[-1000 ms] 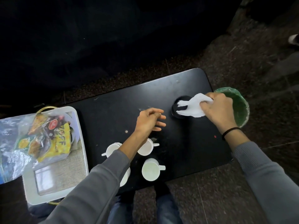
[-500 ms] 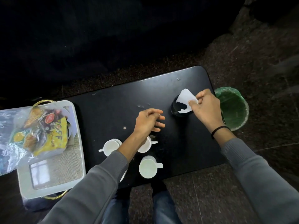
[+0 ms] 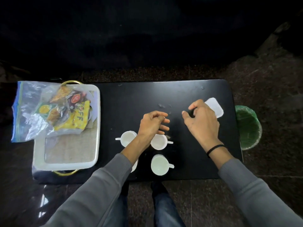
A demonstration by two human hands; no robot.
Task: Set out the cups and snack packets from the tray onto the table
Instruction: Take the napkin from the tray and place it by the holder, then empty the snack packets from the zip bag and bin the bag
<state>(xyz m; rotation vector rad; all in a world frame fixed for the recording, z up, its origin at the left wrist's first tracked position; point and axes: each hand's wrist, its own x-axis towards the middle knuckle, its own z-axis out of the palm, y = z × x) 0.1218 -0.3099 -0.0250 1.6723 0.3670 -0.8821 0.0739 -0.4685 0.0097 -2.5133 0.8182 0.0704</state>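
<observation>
Single head-worn wide-angle view, looked steeply down and forward, close over black table (image 3: 188,94). Tray (image 3: 96,128) at 9 o'clock, green bin (image 3: 249,128) at 3, knees at 6. No second view to overlap.

Black surface (image 3: 131,102) far half bare, open lane w/ white cups (image 3: 159,164) crowding near edge, white tray (image 3: 97,112) blocking left.

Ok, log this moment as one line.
white handled cups: on black table | snack packets in clear plastic bag: on white tray | left hand: empty, above cups | right hand: grip unclear
</observation>
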